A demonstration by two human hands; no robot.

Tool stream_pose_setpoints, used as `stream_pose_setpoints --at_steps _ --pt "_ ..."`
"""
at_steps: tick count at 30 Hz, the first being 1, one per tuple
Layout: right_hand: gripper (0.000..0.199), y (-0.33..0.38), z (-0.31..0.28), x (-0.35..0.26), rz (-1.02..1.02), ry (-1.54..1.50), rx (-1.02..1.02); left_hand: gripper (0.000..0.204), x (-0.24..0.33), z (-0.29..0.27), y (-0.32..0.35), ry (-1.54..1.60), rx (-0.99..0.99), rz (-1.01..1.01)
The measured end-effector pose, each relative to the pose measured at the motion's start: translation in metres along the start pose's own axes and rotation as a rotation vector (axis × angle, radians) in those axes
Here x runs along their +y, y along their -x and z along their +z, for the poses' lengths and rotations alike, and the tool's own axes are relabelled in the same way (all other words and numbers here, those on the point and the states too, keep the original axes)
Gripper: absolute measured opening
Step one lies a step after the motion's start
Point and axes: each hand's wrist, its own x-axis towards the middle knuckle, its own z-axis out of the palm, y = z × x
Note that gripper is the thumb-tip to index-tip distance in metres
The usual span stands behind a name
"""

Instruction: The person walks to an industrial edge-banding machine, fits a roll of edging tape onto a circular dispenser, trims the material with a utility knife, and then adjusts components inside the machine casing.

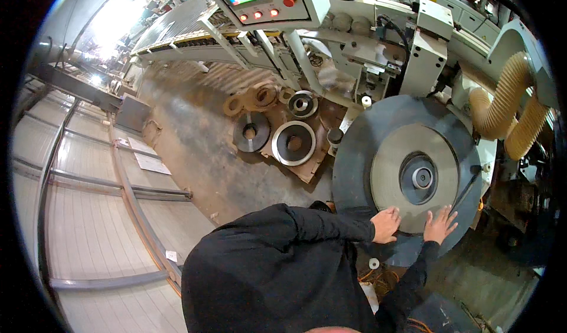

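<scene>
A wide flat coil of beige band (387,176) lies on a large round grey disc (352,156), around a dark centre with a pale metal hub (422,178). My left hand (385,224) touches the coil's near left edge, its fingers stretched out. To its right, my right hand (440,225) rests at the near edge of the same coil with fingers spread. Neither hand grips anything that I can see. A dark thin arm (466,185) reaches over the disc beside my right hand.
Several coils, including a black one with a pale rim (308,138), lie on a brown board (308,172) on the floor. A control panel (266,17) stands at the far side. A ribbed tan hose (512,91) hangs right. Long pale panels (82,227) are stacked left.
</scene>
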Motion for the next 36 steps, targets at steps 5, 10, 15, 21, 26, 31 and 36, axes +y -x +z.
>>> stream_pose_setpoints --at_steps 5,10,15,21,26,31,36 --pt "0.085 0.050 -0.015 -0.042 0.123 -0.075 -0.157 0.086 -0.092 -0.008 -0.026 -0.027 0.535 -0.027" --pt "0.068 0.085 0.062 -0.049 0.099 -0.037 0.315 0.073 -0.131 0.012 -0.033 -0.016 0.455 0.217" --pt "0.079 0.039 0.059 -0.004 0.015 -0.148 0.141 0.105 -0.071 0.039 -0.030 0.055 0.613 0.119" --pt "0.083 -0.001 0.024 0.022 0.090 -0.119 0.140 0.095 -0.012 -0.029 -0.021 -0.090 0.165 0.041" --pt "0.099 0.077 0.012 -0.046 0.199 -0.216 -0.089 0.104 -0.125 -0.032 -0.042 -0.230 0.349 0.071" --pt "0.103 0.096 0.039 -0.058 0.207 -0.265 -0.012 0.112 -0.130 -0.020 -0.026 -0.221 0.290 0.109" --pt "0.094 0.056 0.061 0.001 0.083 -0.223 0.105 0.119 -0.060 -0.002 -0.001 -0.335 0.226 -0.026"
